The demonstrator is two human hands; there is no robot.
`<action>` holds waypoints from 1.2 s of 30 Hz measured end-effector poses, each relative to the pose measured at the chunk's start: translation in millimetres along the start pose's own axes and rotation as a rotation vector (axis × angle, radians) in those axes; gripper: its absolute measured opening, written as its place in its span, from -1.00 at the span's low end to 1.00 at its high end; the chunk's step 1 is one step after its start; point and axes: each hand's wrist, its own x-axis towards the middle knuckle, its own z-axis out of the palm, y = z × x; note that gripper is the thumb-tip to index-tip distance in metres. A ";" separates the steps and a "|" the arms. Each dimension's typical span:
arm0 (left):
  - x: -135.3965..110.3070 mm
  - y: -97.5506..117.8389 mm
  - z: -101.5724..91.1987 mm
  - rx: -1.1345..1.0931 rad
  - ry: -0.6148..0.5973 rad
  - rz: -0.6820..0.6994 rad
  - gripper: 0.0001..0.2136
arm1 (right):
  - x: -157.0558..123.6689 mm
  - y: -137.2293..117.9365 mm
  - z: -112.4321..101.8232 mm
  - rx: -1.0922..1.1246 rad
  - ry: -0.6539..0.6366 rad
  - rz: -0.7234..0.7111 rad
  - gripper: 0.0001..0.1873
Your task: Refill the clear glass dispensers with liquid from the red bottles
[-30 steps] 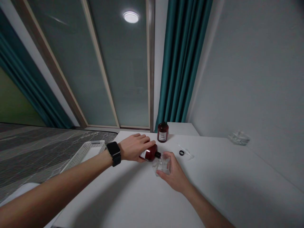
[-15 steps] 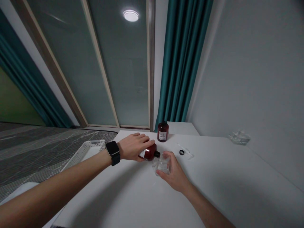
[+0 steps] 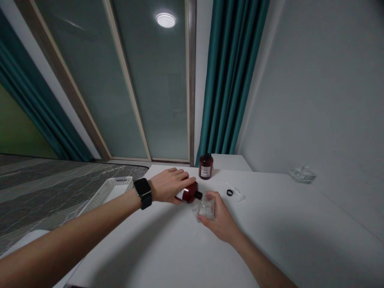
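My left hand (image 3: 170, 186), with a black watch on its wrist, is wrapped round a dark red-brown bottle (image 3: 190, 193) with a white label. The bottle is tipped well over, its black neck (image 3: 198, 195) pointing right at the mouth of a clear container (image 3: 206, 209). Whether the neck touches the container I cannot tell, nor can I make out any liquid flowing. My right hand (image 3: 221, 219) grips the clear container from the right, thumb in front and fingers behind. A second red-brown bottle (image 3: 205, 168) with a white label stands upright just behind.
To the right on the white table (image 3: 270, 240) lie a black ring (image 3: 229, 193) and a clear plastic piece (image 3: 239, 195). A clear glass dish (image 3: 303, 174) sits farther right by the wall. A white perforated basket (image 3: 105, 193) is at the left edge.
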 end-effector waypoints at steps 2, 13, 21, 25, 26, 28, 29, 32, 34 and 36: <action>0.3 -0.1 -0.3 0.005 -0.002 0.004 -0.40 | -0.5 0.8 -0.2 0.000 -0.001 -0.004 -0.32; 0.5 -0.3 -1.0 0.004 0.010 0.012 -0.40 | -0.2 0.9 0.5 -0.006 0.014 -0.006 -0.33; 0.9 0.5 -2.1 -0.001 0.005 0.002 -0.43 | -0.3 0.6 0.0 -0.002 0.010 -0.011 -0.33; 1.6 0.5 -3.2 0.005 0.001 0.008 -0.43 | -0.1 -0.4 0.0 -0.003 0.008 -0.015 -0.34; 1.7 0.5 -3.3 0.004 0.000 0.010 -0.43 | -0.1 -0.7 0.0 -0.002 0.004 -0.015 -0.34; 1.8 0.4 -3.3 0.004 0.000 0.010 -0.43 | -0.2 -1.2 -0.3 -0.002 0.002 -0.009 -0.34; 1.9 0.4 -3.3 0.006 0.000 0.009 -0.43 | -0.3 -1.3 -0.4 -0.003 0.003 -0.005 -0.34; 1.9 0.4 -3.0 0.015 0.000 0.011 -0.43 | -0.6 -0.9 -0.5 -0.003 0.011 -0.001 -0.35; 1.9 0.2 -2.8 0.017 -0.002 0.014 -0.42 | -0.6 -0.7 -0.5 0.000 0.011 -0.009 -0.35; 2.0 0.0 -2.7 0.017 -0.003 0.017 -0.42 | -0.5 -0.8 -0.3 0.005 0.008 -0.017 -0.36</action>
